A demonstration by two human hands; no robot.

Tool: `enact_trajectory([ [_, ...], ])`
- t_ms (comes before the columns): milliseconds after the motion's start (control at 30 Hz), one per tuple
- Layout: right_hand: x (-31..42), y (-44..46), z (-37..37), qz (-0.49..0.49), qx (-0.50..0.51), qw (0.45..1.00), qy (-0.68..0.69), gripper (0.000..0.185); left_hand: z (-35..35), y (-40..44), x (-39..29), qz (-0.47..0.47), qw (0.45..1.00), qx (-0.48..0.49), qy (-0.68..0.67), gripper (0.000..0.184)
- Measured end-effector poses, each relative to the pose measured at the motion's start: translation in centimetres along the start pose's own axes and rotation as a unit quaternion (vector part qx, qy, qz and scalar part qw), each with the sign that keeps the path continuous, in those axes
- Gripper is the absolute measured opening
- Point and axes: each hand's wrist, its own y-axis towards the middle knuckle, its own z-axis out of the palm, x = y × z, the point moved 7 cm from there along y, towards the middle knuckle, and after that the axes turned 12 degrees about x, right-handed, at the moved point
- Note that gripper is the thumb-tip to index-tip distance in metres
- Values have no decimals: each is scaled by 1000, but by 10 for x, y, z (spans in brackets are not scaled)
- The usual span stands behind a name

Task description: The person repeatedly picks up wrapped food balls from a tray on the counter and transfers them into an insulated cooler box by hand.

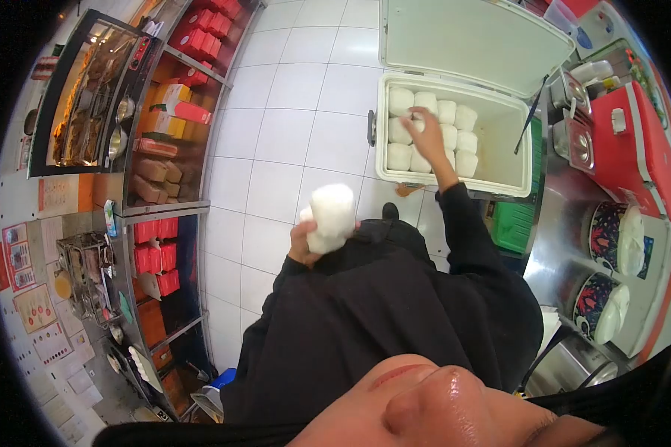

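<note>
Left hand (303, 243) holds white bundles (331, 214) — right hand (429, 139) over open cooler (504, 139).

The steel counter (555, 231) and red boxes (196, 40) suggest a food-shop kitchen

Single head-worn wide view, forward and down over the hands (430, 141)

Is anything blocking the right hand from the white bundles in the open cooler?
Nothing visible: the right hand is over the white bundles inside the cooler, and the lid stands open, clear of the hand.
</note>
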Motion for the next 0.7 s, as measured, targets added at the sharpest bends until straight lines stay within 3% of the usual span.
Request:
enact_trajectory([
  [33,37,-20,12,49,107,985,126,47,-5,8,-2,4,999,-30,17,84],
  [67,84,-46,25,112,247,928,255,53,-3,22,-6,10,999,-36,27,76],
  [100,122,-67,32,91,315,878,348,55,0,35,-11,17,998,-41,38,68],
  [133,144,-81,40,65,340,867,359,55,5,51,-14,26,992,-51,112,65],
  [200,157,-85,37,-37,212,937,275,57,14,78,-14,48,963,-68,254,59],
  [300,110,-78,39,101,152,863,471,55,19,107,-1,-1,951,-55,303,56],
  [400,88,-79,15,202,131,780,577,45,13,119,-1,-3,953,-74,293,53],
  [433,39,-63,7,150,92,860,479,40,-2,118,-3,-1,945,-110,309,52],
  [500,-20,-29,-27,156,17,883,442,42,-15,106,-4,-13,954,-148,262,55],
  [533,-29,-19,-46,217,-18,834,508,50,-22,97,-4,-21,957,-167,237,57],
  [600,-67,0,-78,250,-139,887,363,69,-37,79,-1,-35,950,-192,243,58],
  [700,-130,29,-84,305,-156,932,117,81,-55,53,6,-47,948,-221,224,60],
])
